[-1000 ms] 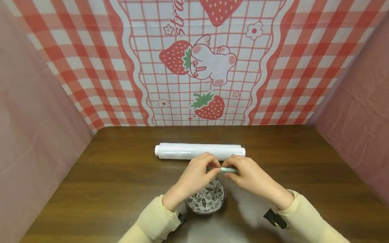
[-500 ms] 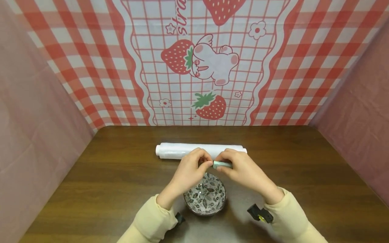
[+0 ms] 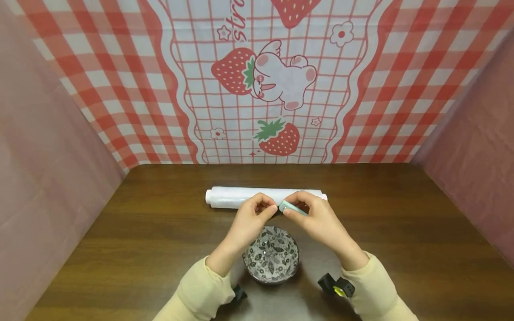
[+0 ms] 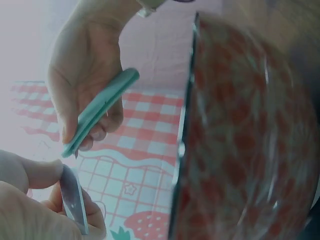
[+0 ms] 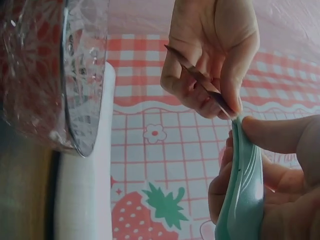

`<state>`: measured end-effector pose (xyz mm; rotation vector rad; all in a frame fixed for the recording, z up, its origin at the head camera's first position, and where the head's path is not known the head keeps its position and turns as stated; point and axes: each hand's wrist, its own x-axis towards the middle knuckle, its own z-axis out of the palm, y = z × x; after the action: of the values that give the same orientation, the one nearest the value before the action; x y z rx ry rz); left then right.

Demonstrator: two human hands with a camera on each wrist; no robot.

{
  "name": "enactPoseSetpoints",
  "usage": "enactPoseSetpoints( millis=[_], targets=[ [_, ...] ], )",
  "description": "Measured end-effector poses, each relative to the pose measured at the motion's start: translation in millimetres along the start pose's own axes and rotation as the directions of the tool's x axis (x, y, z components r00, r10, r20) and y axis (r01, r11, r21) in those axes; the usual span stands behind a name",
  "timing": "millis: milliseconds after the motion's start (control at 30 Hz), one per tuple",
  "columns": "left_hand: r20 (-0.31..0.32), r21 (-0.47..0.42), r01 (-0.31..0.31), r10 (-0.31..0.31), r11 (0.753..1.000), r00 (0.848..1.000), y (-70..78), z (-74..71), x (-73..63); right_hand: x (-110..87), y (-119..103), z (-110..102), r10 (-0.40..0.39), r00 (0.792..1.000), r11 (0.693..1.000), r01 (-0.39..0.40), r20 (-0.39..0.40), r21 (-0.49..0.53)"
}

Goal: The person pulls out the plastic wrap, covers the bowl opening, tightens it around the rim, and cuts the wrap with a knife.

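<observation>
My left hand [image 3: 250,223] pinches the blade [image 5: 200,82] of a folding knife between thumb and fingers. The knife's pale green handle [image 5: 245,185] is gripped by my right hand [image 3: 319,218]. At the pivot the blade stands out at an angle from the handle; in the left wrist view its flat metal side [image 4: 75,200] shows under my left thumb. Both hands are raised over the table, fingertips close together. Just nearer to me, below the hands in the head view, stands a round bowl [image 3: 271,256] with a dark leaf-and-flower pattern.
A white roll that looks like cling film [image 3: 230,197] lies crosswise behind the hands. Under everything is a dark brown wooden table [image 3: 140,240]. A red-and-white strawberry cloth [image 3: 277,89] hangs at the back, and pink cloth [image 3: 470,129] closes off the sides.
Both hands have shifted slightly farther from me and left. The handle has tilted, its left end now higher, and turned away from the blade. More of the bowl shows.
</observation>
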<state>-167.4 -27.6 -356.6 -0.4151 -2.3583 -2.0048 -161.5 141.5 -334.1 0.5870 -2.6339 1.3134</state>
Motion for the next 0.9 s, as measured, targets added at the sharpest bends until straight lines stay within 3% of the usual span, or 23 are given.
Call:
enactPoseSetpoints(
  millis=[133, 233, 333, 500, 733, 900],
  targets=[
    [-0.013, -0.052, 0.037, -0.038, 0.998, 0.999, 1.7, 0.0, 0.6, 1.2, -2.0, 2.2, 0.015, 1.0, 0.999, -0.014, -0.014, 0.047],
    [0.019, -0.041, 0.053, -0.052, 0.998, 0.998, 4.0, -3.7, 0.8, 1.5, -3.6, 2.5, 0.021, 1.0, 0.998, -0.021, 0.001, 0.06],
    [0.085, 0.028, 0.041, -0.043, 0.999, 0.995, 7.3, -10.4, 0.6, 1.2, -4.2, 1.8, 0.013, 1.0, 0.997, -0.015, 0.027, 0.071],
    [0.162, 0.196, -0.047, 0.015, 0.979, 0.987, 13.1, -21.3, -1.6, -0.3, -4.8, -0.8, -0.013, 0.999, 0.996, 0.008, 0.049, 0.089],
    [0.1, 0.305, -0.133, 0.108, 0.943, 0.989, 19.9, -27.0, -5.5, -1.6, -3.6, -9.5, -0.07, 0.994, 0.997, 0.068, 0.08, 0.021],
    [0.033, 0.346, -0.146, 0.143, 0.927, 0.989, 20.5, -28.4, -5.2, -1.7, 0.4, -20.2, -0.082, 0.991, 0.994, 0.089, 0.107, -0.065]
  ],
)
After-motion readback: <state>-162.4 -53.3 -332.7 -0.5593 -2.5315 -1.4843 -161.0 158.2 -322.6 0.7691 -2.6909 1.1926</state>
